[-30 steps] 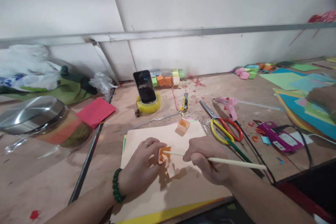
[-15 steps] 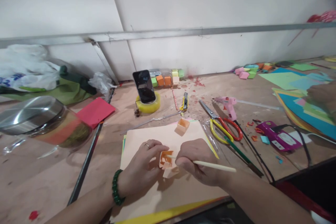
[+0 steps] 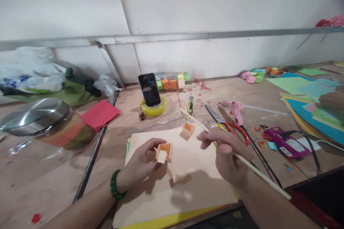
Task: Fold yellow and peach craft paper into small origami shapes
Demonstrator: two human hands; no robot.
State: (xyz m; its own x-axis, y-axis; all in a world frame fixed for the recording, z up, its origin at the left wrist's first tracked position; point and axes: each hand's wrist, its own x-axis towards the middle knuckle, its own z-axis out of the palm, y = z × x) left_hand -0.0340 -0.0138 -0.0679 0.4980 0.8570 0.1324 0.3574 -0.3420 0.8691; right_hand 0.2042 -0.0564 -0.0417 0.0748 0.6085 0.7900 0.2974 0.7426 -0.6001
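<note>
Now the left hand's (image 3: 143, 164) grip clamps 1 open orange box (image 3: 164, 151), the right's (image 3: 228, 154) 1 stick (image 3: 258, 173).

Open box (image 3: 164, 152): matt folded paper, pale orange. Stick (image 3: 263, 177): wood-like, smooth, matt. Scissors (image 3: 213, 112): metal blades w/ smooth plastic-look handles. Glue gun (image 3: 235, 111): pink plastic. Phone (image 3: 149, 89): glossy dark screen. Jar lid (image 3: 33, 114): shiny metal; jar body (image 3: 72, 132) clear, glossy. Bracelet (image 3: 116, 186): glossy green beads. Counter (image 3: 59, 182): dull, stained.

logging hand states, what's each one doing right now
Left hand: closed on a small orange paper box.
Right hand: closed on a thin pale stick.
</note>
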